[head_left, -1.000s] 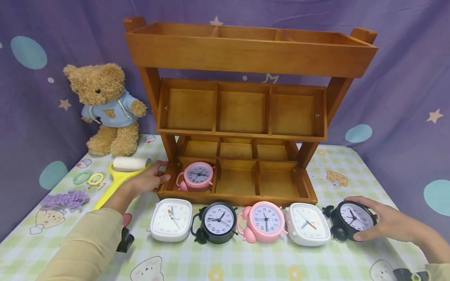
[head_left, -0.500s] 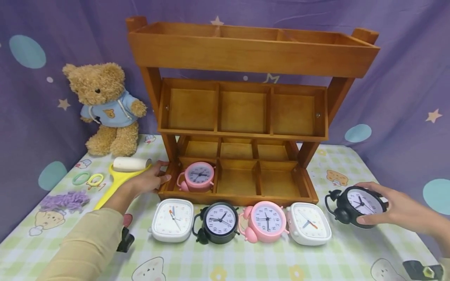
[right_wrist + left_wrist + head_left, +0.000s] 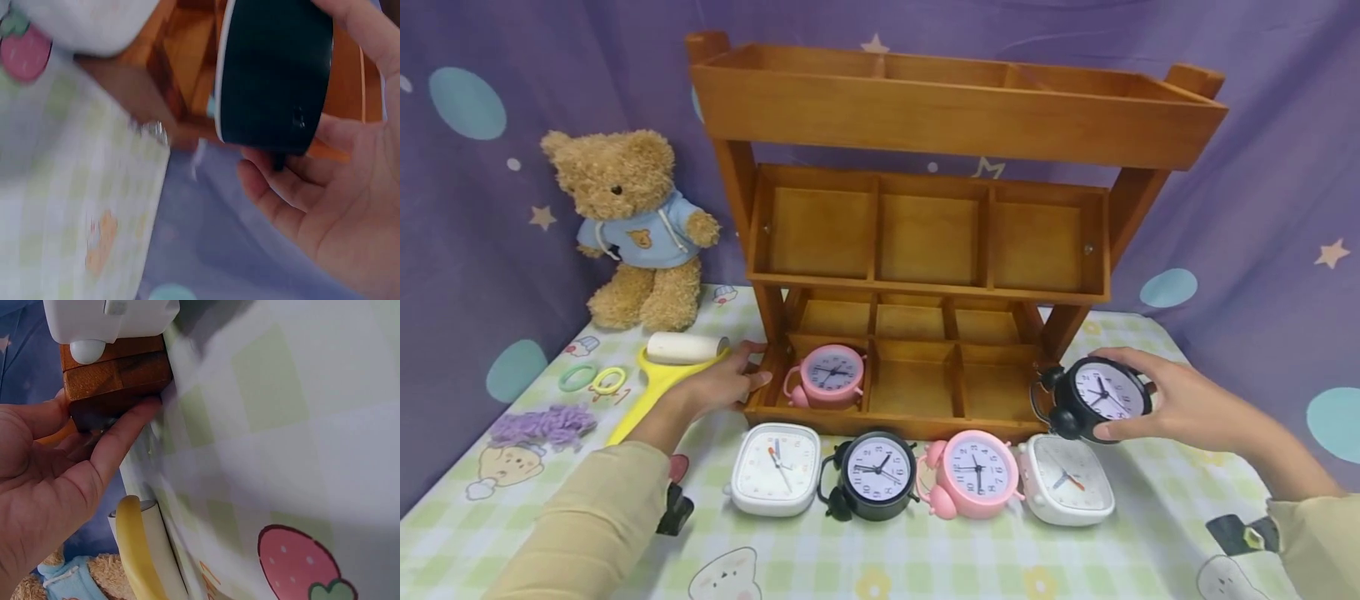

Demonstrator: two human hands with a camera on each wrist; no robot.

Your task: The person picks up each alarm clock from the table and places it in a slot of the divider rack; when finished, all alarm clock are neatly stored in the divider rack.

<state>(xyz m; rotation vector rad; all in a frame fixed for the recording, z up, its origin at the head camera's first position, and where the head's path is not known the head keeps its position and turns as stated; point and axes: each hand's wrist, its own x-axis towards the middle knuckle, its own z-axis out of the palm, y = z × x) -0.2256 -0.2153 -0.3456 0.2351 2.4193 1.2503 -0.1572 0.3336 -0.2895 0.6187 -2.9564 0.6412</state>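
Note:
In the head view my right hand (image 3: 1172,398) grips a black twin-bell alarm clock (image 3: 1112,390), raised off the table by the right end of the wooden rack's bottom tier. The right wrist view shows its dark rounded back (image 3: 275,75) between thumb and fingers. My left hand (image 3: 730,383) holds the left end of the wooden rack (image 3: 955,112), thumb and fingers either side of its wood in the left wrist view. A pink alarm clock (image 3: 831,377) sits in the rack's bottom left compartment. Before the rack lie a white clock (image 3: 777,468), black clock (image 3: 877,475), pink clock (image 3: 977,473) and another white clock (image 3: 1066,479).
At the left stand a teddy bear (image 3: 632,225) in a blue hoodie and a yellow-handled lint roller (image 3: 658,379). Hair rings (image 3: 608,381) and a purple scrunchie (image 3: 542,425) lie nearby on the checked cloth (image 3: 820,558). A purple curtain (image 3: 1262,167) hangs behind.
My right hand has lifted the black alarm clock from the row's right end, moved it outward, then up and left toward the rack. The left hand has stayed at the rack's end.

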